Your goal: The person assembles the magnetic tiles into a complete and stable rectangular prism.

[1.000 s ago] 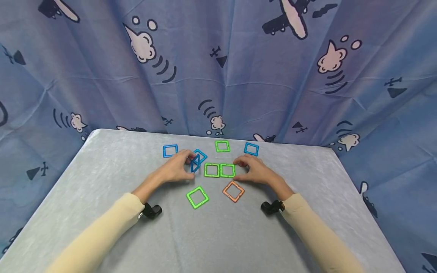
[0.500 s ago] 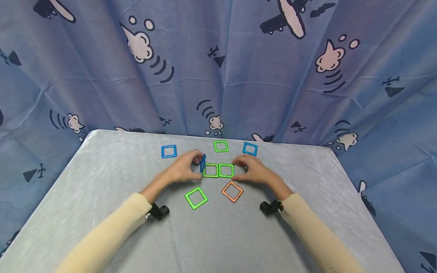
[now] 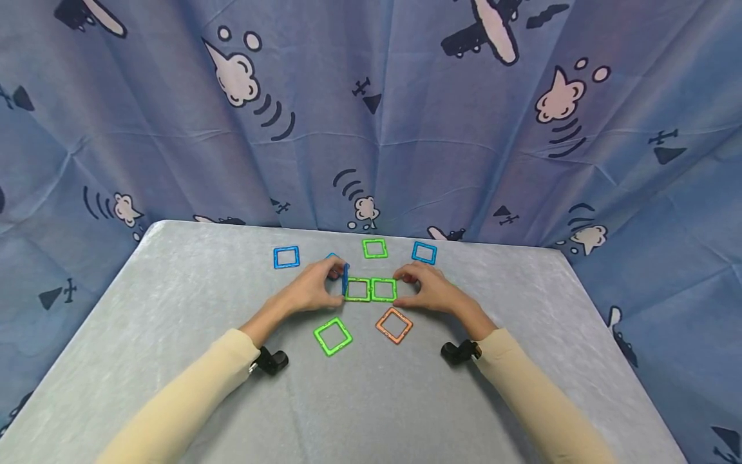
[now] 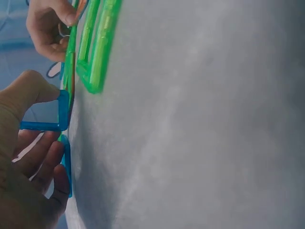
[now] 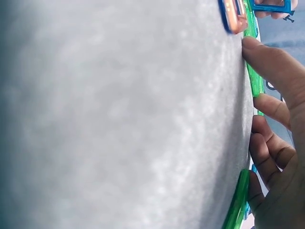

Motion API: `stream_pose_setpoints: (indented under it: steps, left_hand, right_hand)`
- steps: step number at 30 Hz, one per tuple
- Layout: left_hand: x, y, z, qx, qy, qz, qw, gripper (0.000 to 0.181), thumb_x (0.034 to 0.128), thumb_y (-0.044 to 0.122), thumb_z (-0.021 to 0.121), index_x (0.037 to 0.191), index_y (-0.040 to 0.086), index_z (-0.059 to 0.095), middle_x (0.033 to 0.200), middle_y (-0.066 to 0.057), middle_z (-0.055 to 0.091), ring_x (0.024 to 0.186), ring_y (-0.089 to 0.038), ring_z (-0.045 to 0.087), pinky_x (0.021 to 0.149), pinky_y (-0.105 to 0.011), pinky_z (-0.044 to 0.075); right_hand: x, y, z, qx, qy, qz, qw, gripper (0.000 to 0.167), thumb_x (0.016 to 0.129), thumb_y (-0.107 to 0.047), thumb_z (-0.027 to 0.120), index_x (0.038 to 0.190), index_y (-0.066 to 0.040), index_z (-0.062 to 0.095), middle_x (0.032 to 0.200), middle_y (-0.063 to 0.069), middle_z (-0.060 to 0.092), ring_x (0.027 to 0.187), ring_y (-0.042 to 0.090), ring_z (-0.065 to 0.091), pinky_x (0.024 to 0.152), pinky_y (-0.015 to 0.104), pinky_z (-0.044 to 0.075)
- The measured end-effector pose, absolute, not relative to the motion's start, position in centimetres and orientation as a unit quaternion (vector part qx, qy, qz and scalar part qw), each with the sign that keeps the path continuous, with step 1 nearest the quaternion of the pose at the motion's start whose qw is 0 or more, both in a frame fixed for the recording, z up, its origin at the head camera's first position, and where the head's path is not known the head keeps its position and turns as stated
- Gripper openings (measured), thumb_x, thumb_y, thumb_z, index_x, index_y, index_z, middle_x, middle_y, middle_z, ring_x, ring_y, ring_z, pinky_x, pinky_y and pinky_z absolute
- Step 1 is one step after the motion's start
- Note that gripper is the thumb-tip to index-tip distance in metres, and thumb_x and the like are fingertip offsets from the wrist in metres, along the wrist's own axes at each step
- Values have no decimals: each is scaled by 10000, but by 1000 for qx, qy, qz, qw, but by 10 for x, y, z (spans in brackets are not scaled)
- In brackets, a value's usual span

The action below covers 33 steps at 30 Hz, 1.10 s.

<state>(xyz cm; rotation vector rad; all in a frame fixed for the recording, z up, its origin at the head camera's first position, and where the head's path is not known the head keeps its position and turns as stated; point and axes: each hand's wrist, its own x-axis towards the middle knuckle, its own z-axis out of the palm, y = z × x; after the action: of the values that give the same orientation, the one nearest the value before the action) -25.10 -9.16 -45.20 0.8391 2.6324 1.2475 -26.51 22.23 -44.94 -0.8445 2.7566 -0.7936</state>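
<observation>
Blue tile (image 3: 346, 281) shifted right, now upright at the green pair's (image 3: 371, 290) left end, pinched in left hand's (image 3: 314, 285) grip. Right hand (image 3: 431, 288) pinches opposite end. So far: greens abutting, blue standing. Seemingly unused: six loose tiles (image 3: 387, 335), flat on bench (image 3: 348, 412).

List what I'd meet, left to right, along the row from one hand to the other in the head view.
Left hand → upright blue plastic square frame → flat green plastic square frame → second flat green plastic square frame → right hand.
</observation>
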Motion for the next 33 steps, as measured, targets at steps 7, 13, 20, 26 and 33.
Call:
stream_pose_setpoints:
  steps: [7, 13, 20, 26, 33]
  left_hand:
    - [-251, -91, -453, 273, 871, 404, 56, 609, 779, 80, 857, 1307, 2, 566, 1222, -128, 627, 1146, -285, 591, 1012, -394, 468]
    - [-249, -91, -452, 275, 871, 404, 51, 605, 780, 82, 858, 1304, 5, 567, 1225, -129, 625, 1148, -294, 586, 1013, -395, 467]
    - [-251, -91, -454, 280, 872, 398, 50, 607, 787, 101, 865, 1310, 9, 573, 1235, -123, 627, 1156, -290, 581, 1018, -390, 461]
    - [-252, -90, -454, 281, 869, 403, 52, 604, 784, 87, 864, 1308, 5, 575, 1218, -129, 622, 1135, -292, 586, 1003, -391, 473]
    - [-251, -90, -453, 277, 870, 405, 56, 606, 780, 68, 869, 1303, -5, 572, 1210, -138, 616, 1107, -289, 602, 979, -380, 492]
  right_hand:
    - [-265, 223, -450, -290, 916, -268, 72, 528, 817, -396, 871, 1242, -144, 683, 1115, 18, 605, 1035, 200, 554, 906, 476, 423]
    - [-264, 228, -448, -309, 896, -311, 66, 525, 815, -305, 888, 1228, -62, 673, 1105, 55, 636, 1012, 218, 582, 904, 446, 480]
    - [-260, 236, -441, -282, 902, -323, 59, 481, 824, -265, 885, 1202, -42, 689, 1079, 62, 659, 987, 204, 606, 885, 420, 511]
    - [-256, 240, -435, -283, 898, -333, 54, 465, 841, -256, 871, 1202, -23, 693, 1101, 88, 669, 1010, 248, 618, 902, 453, 511]
    - [-250, 251, -433, -283, 897, -337, 41, 466, 837, -231, 874, 1202, -11, 687, 1120, 115, 671, 1021, 283, 623, 884, 471, 514]
